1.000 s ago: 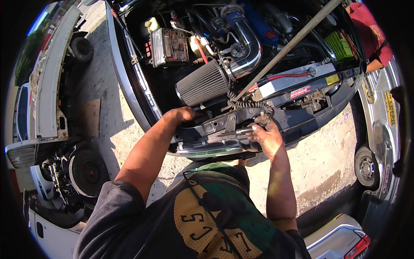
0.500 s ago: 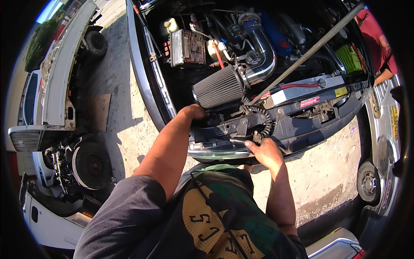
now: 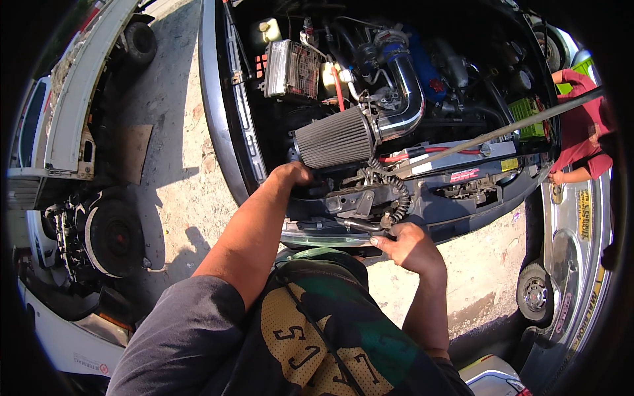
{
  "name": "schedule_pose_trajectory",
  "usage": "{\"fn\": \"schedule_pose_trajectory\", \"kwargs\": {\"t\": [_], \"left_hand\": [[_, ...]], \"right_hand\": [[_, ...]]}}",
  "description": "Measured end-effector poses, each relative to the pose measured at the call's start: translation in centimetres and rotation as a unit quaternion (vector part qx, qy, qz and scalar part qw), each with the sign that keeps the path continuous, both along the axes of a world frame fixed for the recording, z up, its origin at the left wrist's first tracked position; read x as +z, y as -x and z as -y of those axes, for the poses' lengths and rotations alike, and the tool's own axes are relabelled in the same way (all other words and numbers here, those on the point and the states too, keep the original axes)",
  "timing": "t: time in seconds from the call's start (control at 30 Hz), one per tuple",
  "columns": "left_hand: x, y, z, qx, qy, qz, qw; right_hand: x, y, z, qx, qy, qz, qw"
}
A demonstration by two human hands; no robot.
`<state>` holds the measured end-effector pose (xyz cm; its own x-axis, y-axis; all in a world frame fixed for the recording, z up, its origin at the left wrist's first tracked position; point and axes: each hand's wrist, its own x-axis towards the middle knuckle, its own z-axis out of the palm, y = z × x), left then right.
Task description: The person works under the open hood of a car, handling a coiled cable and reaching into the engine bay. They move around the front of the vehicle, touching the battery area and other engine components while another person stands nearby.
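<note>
My right hand [image 3: 413,247] is closed at the front edge of an open engine bay, around a slim dark air tool [image 3: 362,225] that points left. Beside the tool a brass-coloured fitting [image 3: 386,219] meets a coiled black hose [image 3: 400,198]. My left hand [image 3: 297,175] reaches into the bay just under the grey cone air filter [image 3: 335,137]. Its fingers are hidden there, so what they touch does not show. From the filter a polished metal intake pipe [image 3: 411,99] curves back to the engine.
A long pole [image 3: 502,129] slants across the bay's right side. The battery [image 3: 290,69] sits at its back left. At the right stands a person in a red top [image 3: 584,132], near a silver vehicle [image 3: 561,264]. A truck [image 3: 72,125] is parked at the left.
My right hand has turned and closed further over the air tool, its thumb now lower. My left hand stays under the filter. The person in red shows more, and the pole lies flatter.
</note>
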<state>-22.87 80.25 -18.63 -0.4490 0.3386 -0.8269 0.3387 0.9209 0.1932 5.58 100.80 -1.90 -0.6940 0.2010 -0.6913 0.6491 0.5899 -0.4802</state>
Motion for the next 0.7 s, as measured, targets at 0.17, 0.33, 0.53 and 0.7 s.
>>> {"fn": "schedule_pose_trajectory", "kwargs": {"t": [0.17, 0.33, 0.53, 0.7], "left_hand": [[-0.1, -0.4, 0.0, 0.017, -0.002, 0.004, 1.000], [-1.5, -0.1, -0.1, 0.059, 0.001, 0.008, 0.998], [-2.3, 0.2, -0.4, -0.029, 0.003, 0.007, 1.000], [-0.6, -0.5, -0.4, -0.003, -0.027, -0.008, 1.000]], "right_hand": [[-5.7, 9.1, 3.8, 0.178, -0.043, -0.391, 0.902], [-16.2, 18.7, 5.7, 0.269, -0.054, -0.028, 0.961], [-18.7, 20.7, 4.5, 0.447, -0.068, -0.017, 0.892], [-18.3, 20.5, 4.5, 0.354, -0.021, 0.015, 0.935]]}}
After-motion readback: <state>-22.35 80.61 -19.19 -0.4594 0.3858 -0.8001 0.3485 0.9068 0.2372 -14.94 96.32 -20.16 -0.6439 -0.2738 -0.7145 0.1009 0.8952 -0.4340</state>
